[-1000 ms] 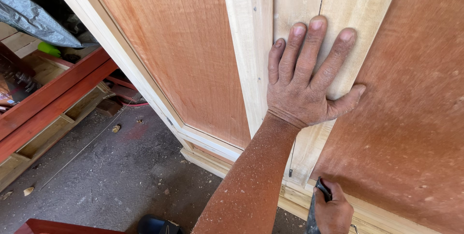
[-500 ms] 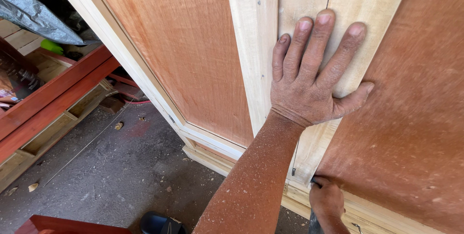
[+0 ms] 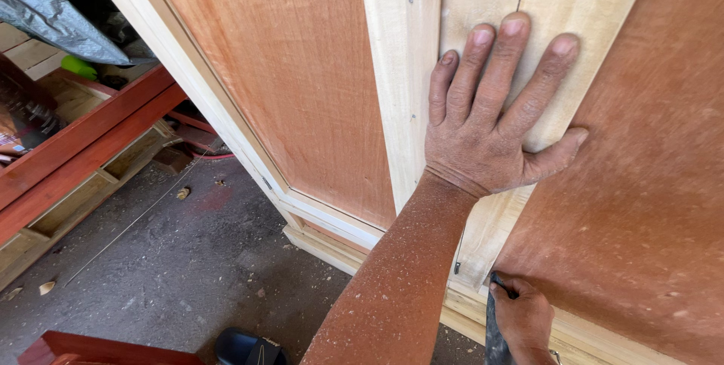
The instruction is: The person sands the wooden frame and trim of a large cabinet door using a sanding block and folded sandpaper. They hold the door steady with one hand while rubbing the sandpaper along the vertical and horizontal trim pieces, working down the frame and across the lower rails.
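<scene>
Far left of the stile (image 3: 400,71), red beams (image 3: 83,139) lay under a grey sheet (image 3: 53,18). Between them and the stile was dusty floor (image 3: 188,259), with a dark shoe (image 3: 245,348) at the bottom edge. Touching the stile's left side stood a reddish panel (image 3: 302,86) in a pale frame.

Just right of the stile, the left hand (image 3: 483,139) lay flat on two pale boards (image 3: 573,10) that ran side by side with a thin seam between them. Its fingers (image 3: 498,71) were spread and pointed up, pressing the wood, and the thumb reached out to the edge of the right panel (image 3: 648,207).

Lower and further right of the stile, at the foot of the boards, the right hand (image 3: 524,320) was curled around a dark tool (image 3: 494,327). The fingers were closed on it, and the tool's working end was hidden. It sat against the bottom rail (image 3: 588,335).

The step in hand looked like fixing or marking the boards at their foot while the left hand pinned them against the door. Any next move there would call for steady pressure from the flat hand, so that the seam stayed closed. It would also need the tool kept close to the joint where the boards met the rail.
</scene>
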A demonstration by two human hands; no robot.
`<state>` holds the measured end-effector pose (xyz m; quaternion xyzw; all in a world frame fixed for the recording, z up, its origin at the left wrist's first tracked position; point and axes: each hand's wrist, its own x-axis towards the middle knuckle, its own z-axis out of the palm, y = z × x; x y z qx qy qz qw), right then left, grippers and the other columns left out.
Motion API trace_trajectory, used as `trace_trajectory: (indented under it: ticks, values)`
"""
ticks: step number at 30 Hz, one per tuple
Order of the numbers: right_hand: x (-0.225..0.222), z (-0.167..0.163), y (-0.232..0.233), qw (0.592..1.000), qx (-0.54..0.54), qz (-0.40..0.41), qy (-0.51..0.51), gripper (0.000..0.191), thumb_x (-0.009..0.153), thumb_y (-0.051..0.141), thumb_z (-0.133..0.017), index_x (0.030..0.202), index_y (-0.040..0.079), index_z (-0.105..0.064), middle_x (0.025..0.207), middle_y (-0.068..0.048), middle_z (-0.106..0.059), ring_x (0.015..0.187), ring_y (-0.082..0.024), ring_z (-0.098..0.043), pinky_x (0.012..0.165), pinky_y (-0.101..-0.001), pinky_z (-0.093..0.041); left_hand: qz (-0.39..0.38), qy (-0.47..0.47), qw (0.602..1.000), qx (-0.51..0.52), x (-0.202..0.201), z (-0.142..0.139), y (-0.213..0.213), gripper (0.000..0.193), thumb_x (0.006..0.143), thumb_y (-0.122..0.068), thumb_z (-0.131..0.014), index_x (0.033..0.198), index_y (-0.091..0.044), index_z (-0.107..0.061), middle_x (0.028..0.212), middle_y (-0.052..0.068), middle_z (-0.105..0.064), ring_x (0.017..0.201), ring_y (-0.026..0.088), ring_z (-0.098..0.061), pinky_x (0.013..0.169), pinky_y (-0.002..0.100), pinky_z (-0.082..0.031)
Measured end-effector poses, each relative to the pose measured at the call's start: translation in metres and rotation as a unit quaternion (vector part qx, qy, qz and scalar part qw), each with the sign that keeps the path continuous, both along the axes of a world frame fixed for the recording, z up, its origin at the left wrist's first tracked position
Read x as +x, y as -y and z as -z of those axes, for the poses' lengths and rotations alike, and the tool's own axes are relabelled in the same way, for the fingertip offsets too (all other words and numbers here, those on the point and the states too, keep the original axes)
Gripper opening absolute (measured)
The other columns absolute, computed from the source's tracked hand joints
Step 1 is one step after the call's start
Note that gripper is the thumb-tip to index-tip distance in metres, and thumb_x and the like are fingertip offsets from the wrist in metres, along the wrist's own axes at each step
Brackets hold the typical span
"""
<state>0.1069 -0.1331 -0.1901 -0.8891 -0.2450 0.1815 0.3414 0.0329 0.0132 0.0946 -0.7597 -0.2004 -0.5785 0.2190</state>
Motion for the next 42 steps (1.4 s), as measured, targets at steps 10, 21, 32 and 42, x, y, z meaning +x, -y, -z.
trace_trajectory:
  ticks: [10, 21, 32, 42]
  values:
    - [-0.021, 0.035, -0.014, 0.969, 0.222, 0.030, 0.101, 0.021, 0.088, 0.014, -0.070, 0.106, 0.011, -0.080, 0.107, -0.011, -0.075, 0.095, -0.030, -0.073, 0.088, -0.0391, -0.056, -0.004, 0.003, 1.000, 0.006, 0.002, 0.001, 0.000, 0.072, 0.099, -0.083, -0.049, 0.154, -0.036, -0.047, 0.165, 0.005, -0.032, 0.156, 0.023, -0.023, 0.134, 0.051, -0.020]
    - [-0.025, 0.016, -0.005, 0.970, 0.166, 0.005, 0.177, 0.022, 0.095, 0.022, -0.065, 0.110, 0.015, -0.079, 0.101, -0.013, -0.076, 0.089, -0.035, -0.072, 0.081, -0.0436, -0.057, 0.005, 0.015, 1.000, 0.022, -0.002, -0.003, -0.001, 0.071, 0.100, -0.079, -0.053, 0.153, -0.032, -0.052, 0.163, 0.008, -0.036, 0.155, 0.026, -0.029, 0.133, 0.052, -0.024]
    - [-0.015, 0.028, -0.017, 0.996, 0.065, 0.033, 0.058, 0.020, 0.093, 0.028, -0.067, 0.106, 0.024, -0.082, 0.090, -0.006, -0.080, 0.075, -0.028, -0.076, 0.073, -0.0418, -0.061, 0.003, 0.014, 1.000, 0.018, 0.005, -0.002, -0.004, 0.071, 0.099, -0.083, -0.052, 0.152, -0.036, -0.046, 0.164, 0.005, -0.032, 0.155, 0.025, -0.027, 0.134, 0.054, -0.031]
    - [-0.018, 0.004, -0.013, 0.987, 0.042, 0.010, 0.156, 0.020, 0.095, 0.024, -0.065, 0.106, 0.021, -0.082, 0.096, -0.007, -0.079, 0.082, -0.031, -0.074, 0.073, -0.0458, -0.059, -0.015, 0.018, 0.999, -0.041, 0.016, 0.008, 0.008, 0.068, 0.098, -0.081, -0.051, 0.152, -0.041, -0.044, 0.165, -0.001, -0.030, 0.158, 0.021, -0.023, 0.133, 0.049, -0.028]
